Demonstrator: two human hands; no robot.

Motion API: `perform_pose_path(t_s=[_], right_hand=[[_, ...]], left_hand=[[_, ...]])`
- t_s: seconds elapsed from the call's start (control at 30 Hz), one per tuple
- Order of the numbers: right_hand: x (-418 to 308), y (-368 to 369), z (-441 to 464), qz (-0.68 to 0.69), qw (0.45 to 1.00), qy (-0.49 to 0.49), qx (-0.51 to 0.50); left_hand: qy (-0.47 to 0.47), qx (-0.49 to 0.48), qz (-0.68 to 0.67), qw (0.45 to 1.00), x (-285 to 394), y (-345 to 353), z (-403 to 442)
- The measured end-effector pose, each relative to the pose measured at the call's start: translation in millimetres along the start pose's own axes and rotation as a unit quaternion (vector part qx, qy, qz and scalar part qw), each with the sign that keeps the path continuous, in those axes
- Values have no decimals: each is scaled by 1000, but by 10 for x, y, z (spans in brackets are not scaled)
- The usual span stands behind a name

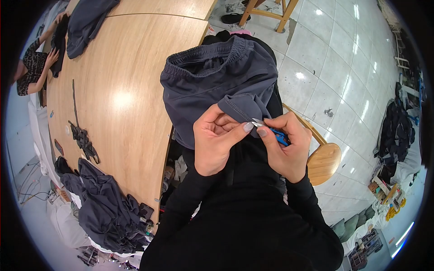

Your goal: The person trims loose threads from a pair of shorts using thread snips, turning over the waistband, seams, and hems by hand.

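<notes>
Dark grey shorts [194,97] with a gathered elastic waistband lie over the table's edge and my lap. My left hand [214,142] pinches the stitched hem of one leg between thumb and fingers. Small blue-handled thread snips [280,137] are in my right hand [289,144], their metal blades pointing at the hem beside my left thumb. The two hands are close together, with the blade tips between them. My right fingers partly cover the blue handle.
The wooden table [122,67] holds a dark garment pile [108,203], black straps [82,140] and another grey garment [88,27]. Across it, a co-worker's hands [53,58] touch black cloth. A wooden stool [323,165] stands at my right on the tiled floor.
</notes>
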State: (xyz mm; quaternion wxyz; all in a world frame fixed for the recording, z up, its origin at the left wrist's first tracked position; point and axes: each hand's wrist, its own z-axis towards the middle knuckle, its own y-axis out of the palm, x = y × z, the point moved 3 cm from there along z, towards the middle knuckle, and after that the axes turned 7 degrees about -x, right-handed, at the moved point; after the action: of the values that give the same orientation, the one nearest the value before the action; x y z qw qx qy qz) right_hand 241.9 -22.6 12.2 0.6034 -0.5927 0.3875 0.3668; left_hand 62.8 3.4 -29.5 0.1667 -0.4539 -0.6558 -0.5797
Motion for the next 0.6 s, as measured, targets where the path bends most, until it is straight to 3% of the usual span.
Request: perform_pose_path(t_s=[0.6], right_hand=[[8, -10, -15, -19, 1000, -10, 12]], left_hand=[[8, 9, 9, 1000, 19, 20, 5]])
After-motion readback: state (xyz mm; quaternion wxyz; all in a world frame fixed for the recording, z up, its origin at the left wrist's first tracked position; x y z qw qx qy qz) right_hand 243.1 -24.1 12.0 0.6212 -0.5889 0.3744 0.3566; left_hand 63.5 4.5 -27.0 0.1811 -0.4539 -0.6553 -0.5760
